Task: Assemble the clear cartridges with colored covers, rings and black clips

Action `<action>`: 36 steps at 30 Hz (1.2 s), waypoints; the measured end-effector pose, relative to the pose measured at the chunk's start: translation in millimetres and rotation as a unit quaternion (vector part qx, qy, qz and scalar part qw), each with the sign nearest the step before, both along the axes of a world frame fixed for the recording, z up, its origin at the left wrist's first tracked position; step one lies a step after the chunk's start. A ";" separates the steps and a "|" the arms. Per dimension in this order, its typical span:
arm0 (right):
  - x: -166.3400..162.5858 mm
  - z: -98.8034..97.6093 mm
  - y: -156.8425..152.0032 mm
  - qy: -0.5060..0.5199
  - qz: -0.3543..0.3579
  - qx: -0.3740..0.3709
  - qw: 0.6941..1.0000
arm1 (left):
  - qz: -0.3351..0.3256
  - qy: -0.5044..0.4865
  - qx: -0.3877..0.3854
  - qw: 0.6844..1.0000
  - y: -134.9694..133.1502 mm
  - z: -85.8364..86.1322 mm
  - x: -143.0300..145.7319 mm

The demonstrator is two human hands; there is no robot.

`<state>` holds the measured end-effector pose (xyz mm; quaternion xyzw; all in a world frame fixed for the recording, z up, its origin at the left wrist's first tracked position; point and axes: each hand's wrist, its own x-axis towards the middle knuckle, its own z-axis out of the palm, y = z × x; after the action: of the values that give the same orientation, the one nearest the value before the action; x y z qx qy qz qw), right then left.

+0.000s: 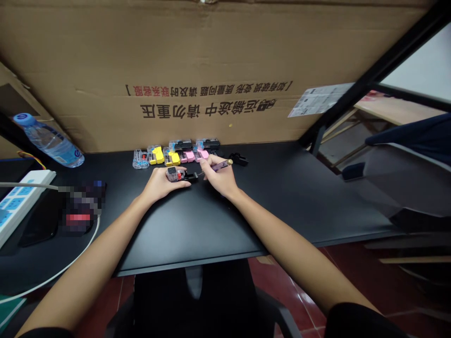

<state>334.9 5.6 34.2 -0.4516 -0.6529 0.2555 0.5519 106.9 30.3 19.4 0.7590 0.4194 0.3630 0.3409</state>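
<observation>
My left hand (pixel 159 184) is closed around a small clear plastic device (pixel 173 175) with a red spot on it. A black plastic part (pixel 191 178) sticks out from the device's right end, between the thumb and fingertips. In my right hand (pixel 222 179) is a slim screwdriver (pixel 221 165) with a purplish handle and a gold end cap. Its shaft points left and its tip is at or close to the black part; whether they touch I cannot tell. Just beyond my hands stand similar clear devices with yellow pieces (pixel 157 155) and pink pieces (pixel 201 155).
Loose black parts (pixel 238 159) lie right of the devices on the black table (pixel 190 234). A cardboard sheet (pixel 218 56) rises behind. At the left are a water bottle (pixel 52 141), a power strip (pixel 21 197), a dark phone (pixel 40 218) and a white cable (pixel 72 263).
</observation>
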 end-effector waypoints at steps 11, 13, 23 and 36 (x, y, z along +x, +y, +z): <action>-4.5 1.8 -2.5 -0.041 -0.003 -0.015 0.999 | 0.014 -0.011 -0.003 1.000 0.8 0.8 -0.9; -4.8 2.0 -2.3 -0.044 -0.006 -0.011 0.999 | 0.017 -0.012 -0.004 1.000 1.6 -0.2 -1.1; 10.3 -0.5 9.1 -0.030 -0.037 -0.022 0.999 | 0.021 -0.009 -0.005 1.000 2.2 -1.0 -1.3; 7.2 -5.8 9.5 -0.041 -0.014 -0.018 0.999 | 0.042 0.006 0.049 0.998 -0.5 5.1 -1.2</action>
<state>342.0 15.1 28.4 -0.4809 -0.6638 0.2409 0.5197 105.7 29.8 24.5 0.7587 0.4351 0.3922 0.2851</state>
